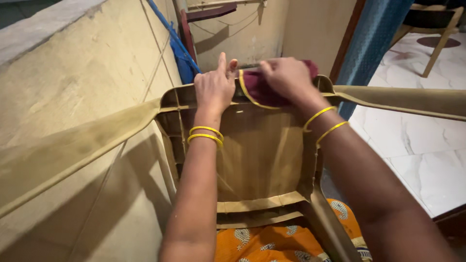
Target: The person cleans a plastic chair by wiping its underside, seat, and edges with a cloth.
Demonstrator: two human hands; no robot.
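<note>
Resting upside down against the person's lap, one tan plastic chair (252,160), legs pointing left and right toward the camera's sides. Maroon cloth (259,90) with yellow edging lies on the chair's far edge, between the two hands. Left hand (213,87): palm down on the chair edge, grip loose, fingers extended, fingertips touching the cloth's left end; holds nothing firmly. Right hand (286,77): grip closed down over the cloth, pressing it against the chair. Yellow bangles (206,135) on both wrists. Orange patterned garment (272,242) below. Tiled wall (73,97) at left; blue curtain (369,43) and white marble floor (412,140) at right.
</note>
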